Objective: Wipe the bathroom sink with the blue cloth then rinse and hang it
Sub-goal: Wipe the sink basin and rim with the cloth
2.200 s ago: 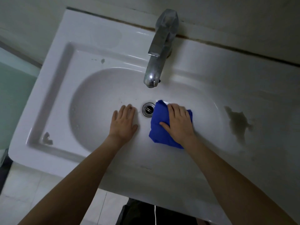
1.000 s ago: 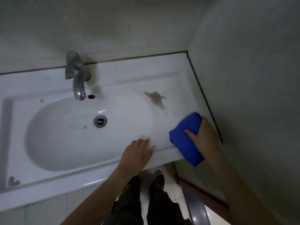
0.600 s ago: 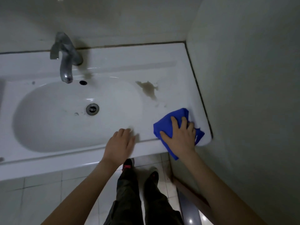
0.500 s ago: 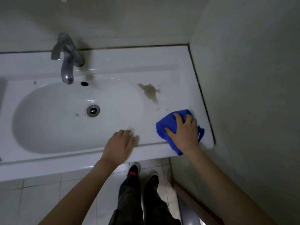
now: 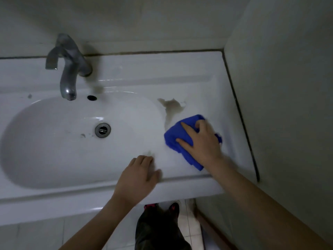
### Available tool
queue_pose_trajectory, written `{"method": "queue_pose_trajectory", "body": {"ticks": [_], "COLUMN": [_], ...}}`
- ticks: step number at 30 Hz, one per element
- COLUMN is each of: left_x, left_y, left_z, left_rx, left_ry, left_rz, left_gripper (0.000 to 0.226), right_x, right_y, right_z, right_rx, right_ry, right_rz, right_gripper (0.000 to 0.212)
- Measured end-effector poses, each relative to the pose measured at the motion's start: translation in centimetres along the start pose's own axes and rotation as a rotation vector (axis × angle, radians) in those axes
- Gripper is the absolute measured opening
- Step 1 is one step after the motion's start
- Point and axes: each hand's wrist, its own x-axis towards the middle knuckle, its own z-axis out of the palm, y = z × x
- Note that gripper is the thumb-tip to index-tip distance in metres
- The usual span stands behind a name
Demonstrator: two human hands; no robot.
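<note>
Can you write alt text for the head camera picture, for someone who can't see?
A person's right hand grips a blue cloth and presses it on the flat right ledge of the white sink, beside a brownish stain. The left hand rests flat on the front rim; a tap stands at the back.

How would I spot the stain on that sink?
Start at the white sink. On its flat ledge right of the basin, just beyond the blue cloth, lies the stain. It is the one large brownish blotch; other marks are small specks.
</note>
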Motion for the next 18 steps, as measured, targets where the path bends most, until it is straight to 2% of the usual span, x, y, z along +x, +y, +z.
{"method": "queue_pose_trajectory", "body": {"ticks": [3,5,6,8,10,12,15,18], "left_x": [0.1,0.3,0.3,0.3,0.2,0.2,0.3,0.4], "left_y": [0.2,0.1,-0.1,-0.2,-0.1,-0.1,-0.1,-0.1], "left_z": [0.0,0.1,0.1,0.1,-0.2,-0.3,-0.3,-0.1], "left_rx": [0.012,0.014,0.013,0.006,-0.008,-0.02,-0.017,0.0], "left_ry": [0.014,0.022,0.026,0.021,-0.001,-0.005,-0.018,-0.005], "left_rz": [0.005,0.01,0.013,0.012,0.005,0.005,-0.004,-0.008], "left_gripper": [0.045,0.045,0.044,0.043,0.042,0.044,0.047,0.046], "right_x": [5.6,10.4,12.0,12.2,8.7,4.9,4.3,9.2], "right_y": [2.6,1.4,-0.2,-3.8,-6.4,-5.3,-0.1,2.2], "right_z": [-0.4,0.2,0.7,2.0,2.9,2.6,0.6,-0.4], "right_rx": [-0.057,-0.032,-0.004,0.011,-0.005,0.02,-0.013,-0.007], "right_ry": [0.168,0.196,0.192,0.172,0.087,0.024,0.083,0.196], "right_rz": [0.193,0.31,0.312,0.196,0.043,-0.014,0.093,0.264], "right_gripper": [0.061,0.059,0.058,0.058,0.059,0.062,0.064,0.058]}}
